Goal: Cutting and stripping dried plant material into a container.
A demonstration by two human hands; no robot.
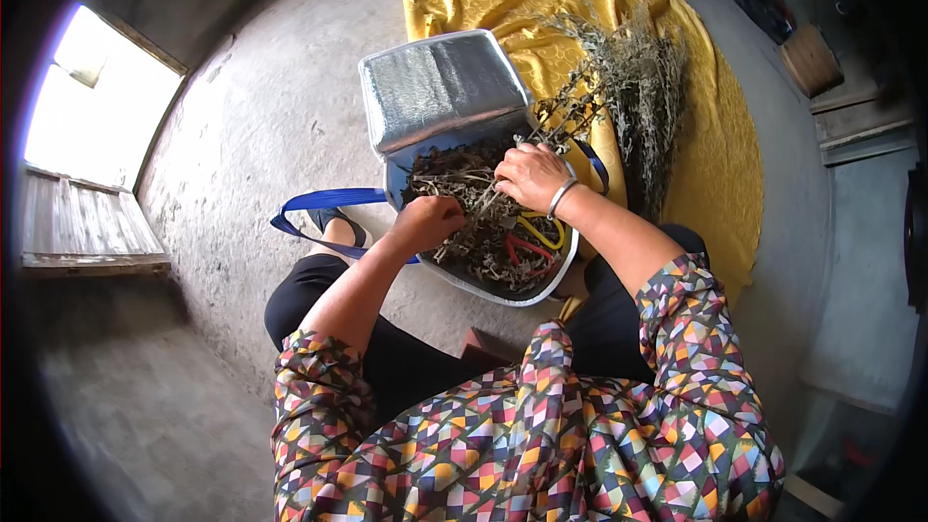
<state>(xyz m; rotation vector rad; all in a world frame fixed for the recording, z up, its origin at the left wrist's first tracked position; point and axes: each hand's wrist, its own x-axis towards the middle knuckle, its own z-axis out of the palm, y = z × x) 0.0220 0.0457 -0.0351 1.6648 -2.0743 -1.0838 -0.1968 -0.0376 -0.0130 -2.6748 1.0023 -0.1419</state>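
An insulated bag [557,283] stands before me on the floor, its silver foil-lined lid [442,90] folded back. Dried leaves and stems [464,261] fill much of it. My right hand [533,175], with a metal bangle at the wrist, pinches a dried plant stem [562,134] over the bag. The leafy part of that stem reaches up and right. My left hand [428,221] is curled over the bag's left side, its fingertips closed against the lower end of the stem. A yellow handle loop [547,233] and a red handle [528,246] lie among the leaves; their tools are mostly buried.
A large bunch of dried plants [641,101] lies on a gold patterned cloth [718,152] to the right. One blue strap [319,199] loops out left of the bag, near my shoe [341,221]. A window opening [94,87] is at far left, a wooden stool-like block [810,61] at far right.
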